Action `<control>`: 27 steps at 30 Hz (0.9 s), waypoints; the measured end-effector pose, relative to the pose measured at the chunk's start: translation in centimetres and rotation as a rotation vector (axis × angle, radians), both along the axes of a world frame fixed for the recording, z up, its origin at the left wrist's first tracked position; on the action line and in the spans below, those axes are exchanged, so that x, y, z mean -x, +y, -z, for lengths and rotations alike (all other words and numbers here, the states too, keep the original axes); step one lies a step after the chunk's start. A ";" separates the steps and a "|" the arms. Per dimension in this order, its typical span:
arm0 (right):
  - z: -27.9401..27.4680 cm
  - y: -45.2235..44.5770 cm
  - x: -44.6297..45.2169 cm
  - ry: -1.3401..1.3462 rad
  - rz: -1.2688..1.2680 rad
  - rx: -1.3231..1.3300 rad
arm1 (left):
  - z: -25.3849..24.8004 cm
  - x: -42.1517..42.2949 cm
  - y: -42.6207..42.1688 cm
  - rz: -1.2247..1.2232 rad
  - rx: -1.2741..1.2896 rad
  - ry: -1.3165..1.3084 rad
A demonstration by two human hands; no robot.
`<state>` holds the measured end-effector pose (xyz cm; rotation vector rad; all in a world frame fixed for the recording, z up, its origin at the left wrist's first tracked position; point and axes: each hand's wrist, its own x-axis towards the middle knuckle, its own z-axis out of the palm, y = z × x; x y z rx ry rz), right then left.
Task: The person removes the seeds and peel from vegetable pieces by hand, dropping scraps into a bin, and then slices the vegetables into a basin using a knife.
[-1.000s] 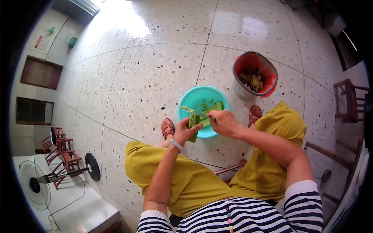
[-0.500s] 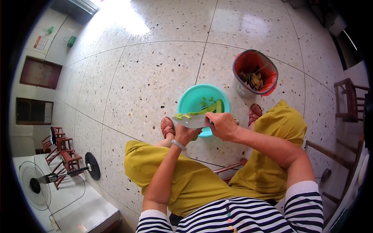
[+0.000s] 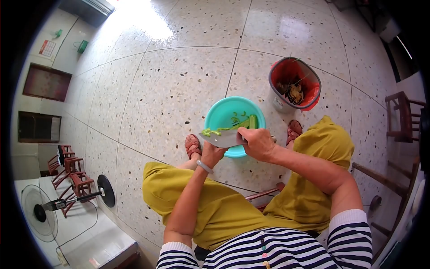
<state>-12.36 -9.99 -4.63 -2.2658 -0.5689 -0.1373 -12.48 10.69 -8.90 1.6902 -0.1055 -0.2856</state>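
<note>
My right hand (image 3: 258, 144) grips a cleaver (image 3: 218, 138) near the handle end, its broad metal blade pointing left across the near rim of a turquoise basin (image 3: 228, 107). Behind the blade, my left hand (image 3: 212, 154) has its fingers curled at the lower edge. It closes on a green vegetable that the blade and fingers now mostly hide. Thin green slices (image 3: 210, 132) lie along the blade's far edge. Inside the basin are long green vegetable pieces (image 3: 253, 122) and several small curved slices (image 3: 235, 120).
Beyond my right foot stands a waste bin (image 3: 277, 99) with a red liner and scraps inside. My sandalled feet flank the basin on the speckled tile floor (image 3: 179, 89). Wooden chairs (image 3: 398, 114) stand at the right, stools (image 3: 80, 184) and a fan (image 3: 40, 213) at the left.
The cleaver blade has tilted slightly, and my left hand has shifted a little left and up. The green end seen below my left hand earlier is now out of sight.
</note>
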 end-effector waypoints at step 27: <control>-0.3 -0.2 -0.1 0.121 0.034 0.023 | -2.8 -0.1 -0.1 0.018 -0.333 0.213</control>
